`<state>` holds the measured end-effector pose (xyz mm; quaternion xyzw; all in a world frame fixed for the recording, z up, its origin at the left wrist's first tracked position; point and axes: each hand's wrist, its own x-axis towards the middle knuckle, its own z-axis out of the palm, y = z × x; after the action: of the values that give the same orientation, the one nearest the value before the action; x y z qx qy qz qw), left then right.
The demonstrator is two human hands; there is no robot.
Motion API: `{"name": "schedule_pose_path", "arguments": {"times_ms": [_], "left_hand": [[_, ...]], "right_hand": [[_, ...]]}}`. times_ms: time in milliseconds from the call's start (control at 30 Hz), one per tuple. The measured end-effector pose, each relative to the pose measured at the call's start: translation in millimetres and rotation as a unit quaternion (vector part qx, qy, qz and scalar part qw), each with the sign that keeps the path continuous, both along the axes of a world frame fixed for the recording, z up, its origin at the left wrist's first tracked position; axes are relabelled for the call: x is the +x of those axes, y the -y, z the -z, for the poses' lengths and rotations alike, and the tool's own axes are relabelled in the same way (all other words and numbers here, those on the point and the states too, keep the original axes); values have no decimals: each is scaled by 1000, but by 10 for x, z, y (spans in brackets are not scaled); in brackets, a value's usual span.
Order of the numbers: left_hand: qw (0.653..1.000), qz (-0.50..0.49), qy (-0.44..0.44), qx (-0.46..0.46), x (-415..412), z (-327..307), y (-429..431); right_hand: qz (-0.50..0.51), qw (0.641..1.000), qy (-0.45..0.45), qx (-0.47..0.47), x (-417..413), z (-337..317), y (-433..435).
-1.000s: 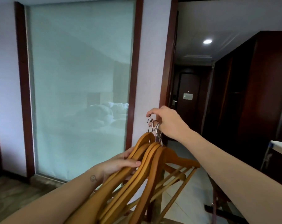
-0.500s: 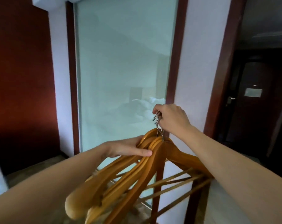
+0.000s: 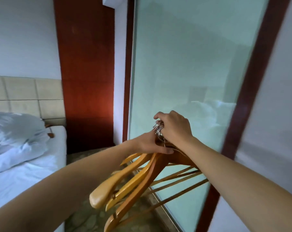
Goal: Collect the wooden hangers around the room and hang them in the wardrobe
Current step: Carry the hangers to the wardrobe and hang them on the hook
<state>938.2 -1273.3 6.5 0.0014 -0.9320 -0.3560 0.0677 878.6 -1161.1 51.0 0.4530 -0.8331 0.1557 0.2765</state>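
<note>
I fear the fanned wooden hangers (image 3: 130, 181) may slip: my right hand (image 3: 174, 129) clutches only their hooks (image 3: 158, 128), while my left hand (image 3: 150, 144) rests flat-fingered on top.

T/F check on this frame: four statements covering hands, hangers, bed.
1. The right hand grips the hangers by their metal hooks. True.
2. The left hand is clear of the hangers. False: it rests on them just below the hooks.
3. The hangers hang on a rail. False: they are held in the air, in front of the glass panel.
4. The bed is left of the glass panel. True.
</note>
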Motion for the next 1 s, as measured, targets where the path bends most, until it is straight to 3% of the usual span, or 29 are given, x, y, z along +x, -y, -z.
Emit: {"name": "schedule_pose_path", "arguments": {"times_ms": [200,333,433,600,800,1000], "left_hand": [[998,-62,31,4,-590,146,730],[996,-54,75,15,-952,85,1345],[995,-78,58,5,-1186,-2,1854],[976,-158,-5,152,-1431,-119,2544],[953,-291,-72,40,-1961,-56,3217],[927,-368,-65,-44,-2553,7,3998]], "right_hand": [[-61,995,81,-5,-750,120,779],[-109,993,49,5,-1205,33,1404],[-127,992,15,15,-1493,-59,1912],[-143,989,-17,34,-1879,-131,2600],[-180,981,-41,58,-2411,47,3427],[-232,968,-61,68,-3109,197,4292]]}}
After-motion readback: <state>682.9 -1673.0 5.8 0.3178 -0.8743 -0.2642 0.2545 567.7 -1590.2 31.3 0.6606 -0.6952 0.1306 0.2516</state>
